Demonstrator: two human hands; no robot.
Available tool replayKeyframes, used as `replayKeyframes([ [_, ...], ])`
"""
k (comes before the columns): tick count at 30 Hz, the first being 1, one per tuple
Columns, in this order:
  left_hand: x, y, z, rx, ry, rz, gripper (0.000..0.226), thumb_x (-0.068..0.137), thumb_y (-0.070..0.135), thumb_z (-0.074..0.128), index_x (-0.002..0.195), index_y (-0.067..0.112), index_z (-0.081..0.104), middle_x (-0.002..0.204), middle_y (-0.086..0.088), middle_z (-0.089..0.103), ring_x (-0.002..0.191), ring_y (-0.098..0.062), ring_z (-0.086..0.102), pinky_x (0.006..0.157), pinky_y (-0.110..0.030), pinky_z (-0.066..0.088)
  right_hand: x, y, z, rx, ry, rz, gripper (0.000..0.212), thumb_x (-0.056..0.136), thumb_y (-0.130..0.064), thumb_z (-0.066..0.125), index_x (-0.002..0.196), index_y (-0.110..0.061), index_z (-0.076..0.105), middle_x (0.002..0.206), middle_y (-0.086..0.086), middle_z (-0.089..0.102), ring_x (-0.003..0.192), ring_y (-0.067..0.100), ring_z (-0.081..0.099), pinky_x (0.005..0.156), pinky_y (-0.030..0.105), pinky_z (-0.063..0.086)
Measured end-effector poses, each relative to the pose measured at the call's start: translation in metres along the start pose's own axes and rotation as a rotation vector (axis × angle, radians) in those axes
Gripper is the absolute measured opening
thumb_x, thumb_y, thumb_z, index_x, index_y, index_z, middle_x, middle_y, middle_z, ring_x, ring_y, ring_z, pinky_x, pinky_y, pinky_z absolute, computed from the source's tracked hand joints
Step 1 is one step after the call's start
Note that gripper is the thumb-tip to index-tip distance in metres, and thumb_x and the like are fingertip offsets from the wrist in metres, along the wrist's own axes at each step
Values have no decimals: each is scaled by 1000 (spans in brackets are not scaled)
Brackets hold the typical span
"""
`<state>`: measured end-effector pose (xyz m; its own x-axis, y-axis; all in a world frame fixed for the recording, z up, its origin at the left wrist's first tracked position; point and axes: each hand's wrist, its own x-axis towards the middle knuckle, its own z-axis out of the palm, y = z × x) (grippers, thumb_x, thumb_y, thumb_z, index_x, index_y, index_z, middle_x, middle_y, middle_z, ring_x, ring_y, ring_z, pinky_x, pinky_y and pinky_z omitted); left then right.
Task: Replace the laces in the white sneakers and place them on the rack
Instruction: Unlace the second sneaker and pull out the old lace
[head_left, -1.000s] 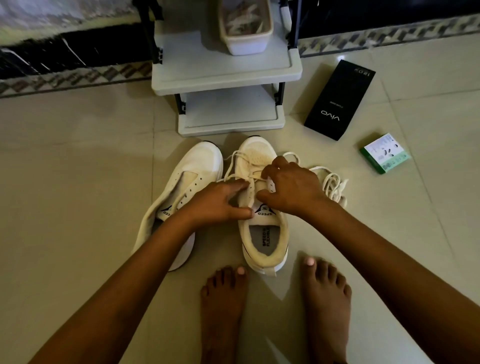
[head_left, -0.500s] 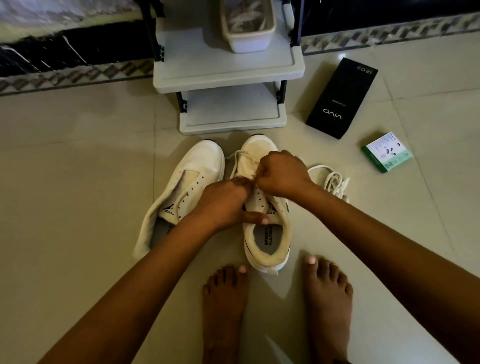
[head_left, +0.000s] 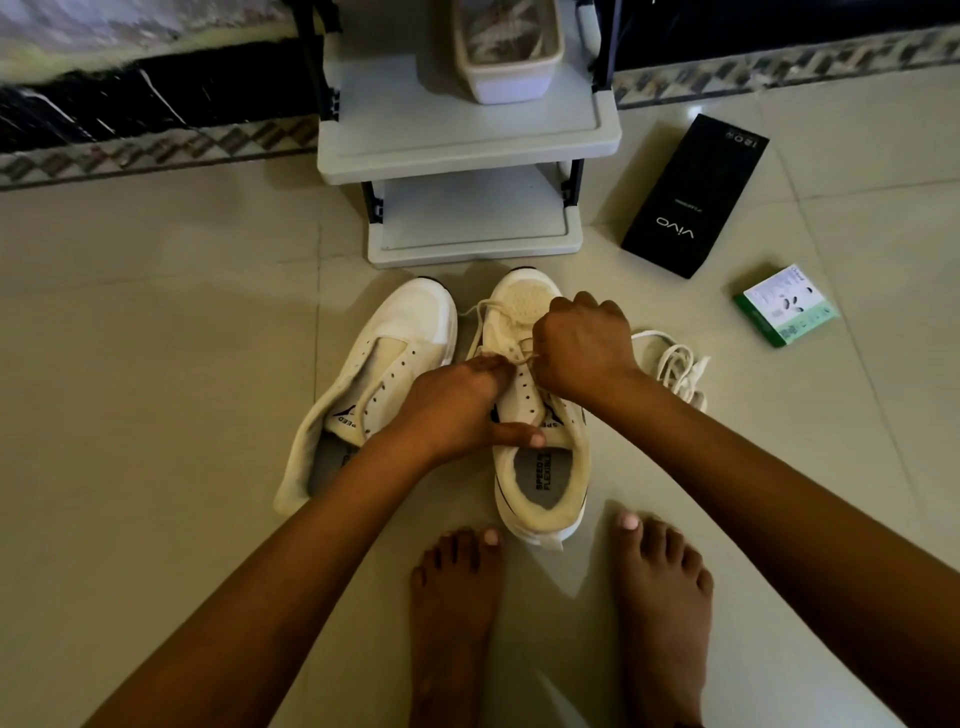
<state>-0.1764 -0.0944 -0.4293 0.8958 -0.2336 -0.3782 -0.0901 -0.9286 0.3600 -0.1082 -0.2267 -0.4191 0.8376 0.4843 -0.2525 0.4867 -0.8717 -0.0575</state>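
Between both hands' grip — left hand (head_left: 452, 410), right hand (head_left: 582, 348) — lace (head_left: 511, 356) stretches.

My sneakers (head_left: 524, 322) look like soft white cloth, and the laces (head_left: 675, 364) are woven. The floor (head_left: 156, 364) is glossy tile, the rack (head_left: 467, 140) smooth matt plastic, and the black box (head_left: 691, 202) matt card.

The rack (head_left: 467, 130) is cut off by the top edge, as is the tub (head_left: 506, 57) on its upper shelf, contents blurred, perhaps laces. The right hand (head_left: 582, 348) hides its fingertips and part of the lace (head_left: 498, 312). Both forearms leave the bottom edge.
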Motion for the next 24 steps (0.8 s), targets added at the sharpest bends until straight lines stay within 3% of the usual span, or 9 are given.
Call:
replayKeyframes([
  [5,2,0,1,32,5,-2,79,74,68,59,136,21,41,139,1,48,116,-20,53,82,-31,46,2,3,-14,176,-41,16,25,90,-36,56,99,-14,66,97,5,59,91,21,52,69,28,34],
  [7,2,-1,2,28,4,-4,78,74,68,59,135,22,42,138,1,49,115,-19,54,82,-30,45,3,2,-20,390,-119,59,22,89,-35,59,89,-13,65,85,3,57,81,18,51,62,26,35],
  [10,2,-1,3,8,-9,-8,80,74,67,59,137,23,40,139,2,48,116,-19,53,82,-29,44,4,-1,-20,712,-173,97,23,89,-29,61,89,-7,69,84,6,62,81,17,54,69,28,41],
  [12,2,-2,2,-4,-11,-5,81,75,67,59,139,24,38,141,2,47,118,-19,52,83,-29,44,2,0,-17,659,-149,87,19,87,-30,62,95,-14,67,103,6,64,94,19,56,79,31,44],
  [15,2,-2,2,-21,-10,-3,81,75,66,60,140,24,36,143,1,45,122,-20,49,88,-31,45,-1,5,-7,168,-100,24,37,87,-35,59,120,-18,56,122,9,50,110,25,50,86,34,41],
  [20,1,-1,2,-14,-20,-13,84,76,65,59,143,22,33,146,-1,41,126,-22,46,93,-34,44,-2,4,0,-8,31,-4,29,90,-28,53,113,-13,61,113,10,56,99,25,54,73,30,35],
  [22,1,-2,3,-25,-20,-6,83,75,65,60,141,21,35,144,-1,43,124,-22,48,91,-33,45,-1,3,-5,94,8,19,20,89,-26,56,102,-13,64,105,8,59,94,23,55,71,29,35],
  [24,1,-3,4,-37,-13,-4,80,75,64,60,138,21,38,142,-1,46,121,-21,49,88,-32,45,-2,7,-20,542,-126,77,13,88,-24,62,80,-14,62,86,3,60,78,15,54,67,25,38],
])
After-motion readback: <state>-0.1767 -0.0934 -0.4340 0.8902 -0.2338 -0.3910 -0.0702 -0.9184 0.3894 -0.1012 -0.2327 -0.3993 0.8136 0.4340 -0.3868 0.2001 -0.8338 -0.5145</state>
